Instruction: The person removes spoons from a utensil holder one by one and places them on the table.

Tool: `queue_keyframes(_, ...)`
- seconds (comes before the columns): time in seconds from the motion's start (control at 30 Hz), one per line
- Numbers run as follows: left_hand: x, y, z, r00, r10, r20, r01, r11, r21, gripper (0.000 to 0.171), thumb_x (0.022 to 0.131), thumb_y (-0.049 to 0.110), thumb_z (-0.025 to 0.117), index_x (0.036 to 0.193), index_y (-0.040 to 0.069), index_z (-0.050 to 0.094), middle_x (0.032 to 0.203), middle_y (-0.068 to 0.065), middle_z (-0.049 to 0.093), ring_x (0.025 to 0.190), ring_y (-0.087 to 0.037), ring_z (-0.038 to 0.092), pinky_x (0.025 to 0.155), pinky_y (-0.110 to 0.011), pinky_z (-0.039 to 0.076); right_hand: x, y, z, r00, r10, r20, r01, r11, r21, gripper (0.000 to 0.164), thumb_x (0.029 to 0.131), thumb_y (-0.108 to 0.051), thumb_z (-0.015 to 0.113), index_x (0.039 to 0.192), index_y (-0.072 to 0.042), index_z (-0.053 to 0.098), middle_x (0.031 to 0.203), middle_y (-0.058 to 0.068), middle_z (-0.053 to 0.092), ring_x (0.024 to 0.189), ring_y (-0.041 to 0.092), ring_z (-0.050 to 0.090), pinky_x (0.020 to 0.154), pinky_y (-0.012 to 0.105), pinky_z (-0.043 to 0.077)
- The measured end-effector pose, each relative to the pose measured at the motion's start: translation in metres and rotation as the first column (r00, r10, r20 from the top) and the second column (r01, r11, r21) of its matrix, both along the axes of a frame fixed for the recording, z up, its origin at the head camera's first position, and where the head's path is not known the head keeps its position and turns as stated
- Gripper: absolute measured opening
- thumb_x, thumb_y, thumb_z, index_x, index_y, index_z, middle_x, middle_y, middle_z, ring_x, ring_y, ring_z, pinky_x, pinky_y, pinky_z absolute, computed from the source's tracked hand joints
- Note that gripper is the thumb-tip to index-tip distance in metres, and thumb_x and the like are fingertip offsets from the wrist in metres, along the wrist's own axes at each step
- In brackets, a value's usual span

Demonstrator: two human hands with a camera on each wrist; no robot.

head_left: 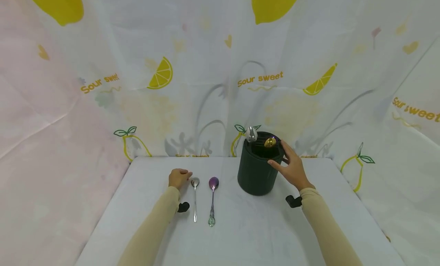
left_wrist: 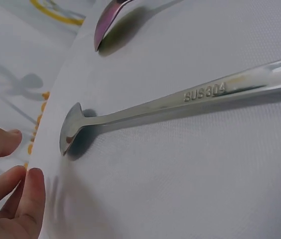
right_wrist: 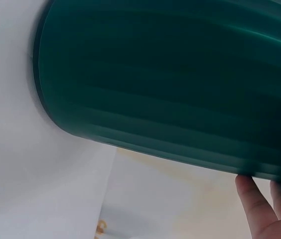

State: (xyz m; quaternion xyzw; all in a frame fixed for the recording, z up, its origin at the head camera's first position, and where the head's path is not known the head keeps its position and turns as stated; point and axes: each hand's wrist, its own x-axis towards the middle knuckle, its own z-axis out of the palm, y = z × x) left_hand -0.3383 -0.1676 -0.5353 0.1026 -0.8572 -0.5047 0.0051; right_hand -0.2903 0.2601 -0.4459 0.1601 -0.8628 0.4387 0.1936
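My left hand (head_left: pixel 178 178) is just beyond the bowl of a long-handled silver spoon (head_left: pixel 195 195). In the left wrist view its thumb and fingers stand apart with nothing between them, beside the spoon's bowl (left_wrist: pixel 71 130). To the right lies a second spoon (head_left: pixel 212 201), with a purple bowl and greenish handle end. My right hand (head_left: pixel 293 170) grips the upper right side of a dark green utensil holder (head_left: pixel 256 176), its thumb toward the front. In the right wrist view, fingertips touch the holder's wall (right_wrist: pixel 155 94). A silver spoon (head_left: pixel 251 134) and a gold one (head_left: pixel 270 142) stand in it, bowls up.
The holder stands upright at the back of the white table (head_left: pixel 237 235). Close behind the table's back edge hangs a lemon-printed cloth (head_left: pixel 213 117). Dark wrist-camera mounts (head_left: pixel 183 207) stick out from both wrists.
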Motion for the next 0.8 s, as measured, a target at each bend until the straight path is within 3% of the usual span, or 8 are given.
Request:
queue_keyframes(0.1, -0.001, 0.002, 0.003, 1.0, 0.006, -0.023, -0.006, 1.0, 0.021, 0.04, 0.091, 0.019, 0.069, 0.12, -0.007, 0.061, 0.112, -0.023, 0.064, 0.104, -0.036, 0.061, 0.091, -0.046, 0.05, 0.001, 0.001, 0.0, 1.0, -0.004, -0.002, 0.004, 1.0, -0.001, 0.088, 0.086, -0.029, 0.077, 0.155, -0.012, 0.024, 0.158, 0.01, 0.026, 0.137, 0.037, 0.036, 0.098, 0.054, 0.046)
queue_keyframes(0.2, -0.003, 0.005, 0.008, 0.998, 0.018, -0.055, -0.015, 0.999, 0.041, 0.044, 0.091, 0.02, 0.069, 0.125, -0.006, 0.057, 0.121, -0.024, 0.059, 0.11, -0.037, 0.058, 0.092, -0.046, 0.05, 0.002, 0.001, 0.001, 1.0, -0.004, -0.005, 0.004, 1.0, -0.005, 0.088, 0.086, -0.029, 0.077, 0.155, -0.011, 0.025, 0.158, 0.012, 0.026, 0.138, 0.037, 0.036, 0.098, 0.054, 0.047)
queue_keyframes(0.4, -0.004, 0.017, 0.029, 0.991, 0.016, -0.131, -0.004, 0.996, 0.089, 0.043, 0.09, 0.02, 0.07, 0.126, -0.002, 0.058, 0.123, -0.021, 0.061, 0.112, -0.034, 0.059, 0.094, -0.046, 0.049, 0.002, 0.001, -0.001, 1.0, -0.001, 0.008, 0.001, 1.0, -0.008, 0.088, 0.087, -0.03, 0.076, 0.155, -0.014, 0.024, 0.158, 0.011, 0.025, 0.138, 0.038, 0.036, 0.098, 0.054, 0.047)
queue_keyframes(0.8, 0.004, 0.05, 0.079, 0.955, -0.068, -0.289, 0.131, 0.97, 0.205, 0.037, 0.092, 0.019, 0.07, 0.123, 0.002, 0.06, 0.119, -0.016, 0.063, 0.11, -0.028, 0.06, 0.096, -0.04, 0.05, 0.001, 0.001, 0.002, 0.998, 0.0, 0.068, 0.001, 1.0, -0.018, 0.09, 0.087, -0.036, 0.075, 0.156, -0.015, 0.021, 0.159, 0.009, 0.024, 0.139, 0.036, 0.035, 0.101, 0.054, 0.044)
